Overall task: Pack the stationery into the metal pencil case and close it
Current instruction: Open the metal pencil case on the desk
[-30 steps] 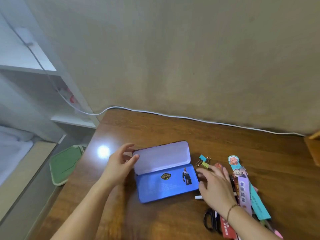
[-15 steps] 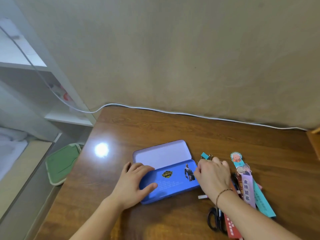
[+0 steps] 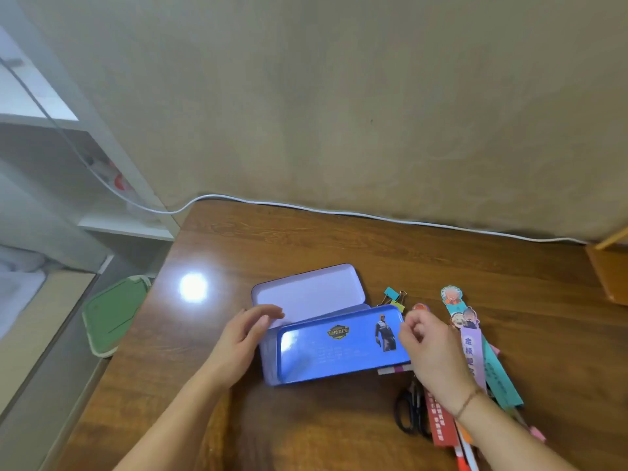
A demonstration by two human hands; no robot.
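Both hands worked at the pencil case [image 3: 326, 341]: left hand [image 3: 243, 338] spread, steadying it; right hand [image 3: 430, 348] seemingly pinching its inner tray [image 3: 339, 348]. Next, probably, loading the stationery [image 3: 475, 362].

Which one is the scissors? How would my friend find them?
Start at the blue pencil case on the wooden table. Look toward the near edge from its right end, beside the right hand's wrist. The scissors are the only black thing there, with loop handles.

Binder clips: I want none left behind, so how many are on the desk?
2: a teal binder clip and a yellow binder clip, touching, beside the case's far right corner. Others may be hidden.
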